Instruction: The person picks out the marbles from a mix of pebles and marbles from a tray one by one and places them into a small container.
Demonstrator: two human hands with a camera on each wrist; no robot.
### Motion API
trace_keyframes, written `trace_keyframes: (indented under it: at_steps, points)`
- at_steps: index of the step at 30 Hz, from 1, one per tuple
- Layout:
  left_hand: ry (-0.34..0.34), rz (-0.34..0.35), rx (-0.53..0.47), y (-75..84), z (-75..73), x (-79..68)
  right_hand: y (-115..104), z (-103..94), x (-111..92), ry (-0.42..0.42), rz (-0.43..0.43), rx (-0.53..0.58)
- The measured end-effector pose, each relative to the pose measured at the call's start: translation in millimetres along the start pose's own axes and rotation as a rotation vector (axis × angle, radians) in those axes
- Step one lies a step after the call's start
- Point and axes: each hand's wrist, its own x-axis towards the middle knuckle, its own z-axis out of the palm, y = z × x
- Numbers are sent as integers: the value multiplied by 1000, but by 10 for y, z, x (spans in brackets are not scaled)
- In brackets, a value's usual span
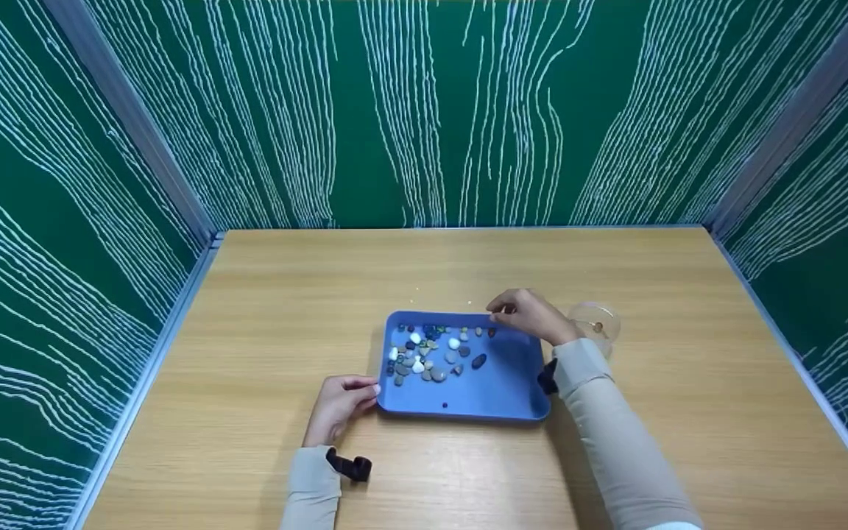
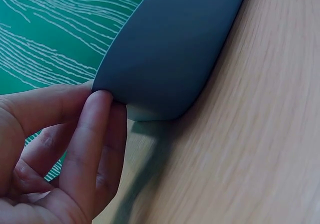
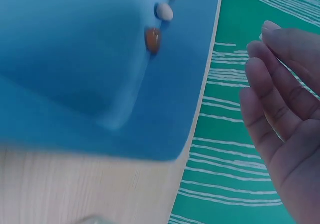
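The left hand (image 1: 340,405) pinched the left wall of the blue tray (image 1: 505,390) near its near-left corner, thumb on one side and fingers (image 2: 89,139) on the other, with no gap left between them and the rim. The right hand (image 1: 532,315) hung at the tray's far edge, right of the middle, its fingers (image 3: 272,102) gently bent and close together; the thumb and forefinger tips almost met around a pale speck (image 3: 261,37), too small to name, and whether they gripped it could not be told. The tray lay flat on the worktop (image 1: 262,309), its long axis running left to right across the person's front, its right end turned very slightly nearer. Inside, a crowd of pebbles (image 1: 402,369) and beads filled the left half, while a few stones made a loose row along the far wall, ending in a reddish-brown stone (image 1: 492,333). Near the middle, a dark oval stone (image 1: 478,361) pointed obliquely, its farther end to the right. A dark red bead (image 1: 444,405) sat alone near the near wall. Just beyond the right wrist stood a clear dish (image 1: 601,308).
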Motion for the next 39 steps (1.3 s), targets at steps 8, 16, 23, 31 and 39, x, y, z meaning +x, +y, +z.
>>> trace_keyframes:
  at_steps: [8,16,23,31,39]
  points:
    - [-1,-18,17,29,-7,-12,-135,144,130,-83,7,62]
    - [14,-43,29,33,-15,-6,-254,297,253,-145,26,22]
    - [18,-27,34,33,-21,-3,-325,432,332,-152,5,-32]
    - [5,-11,-22,21,-7,-20,-372,576,390,-183,6,-55]
    - [4,-15,10,16,-2,-6,-340,694,410,-162,-64,-92]
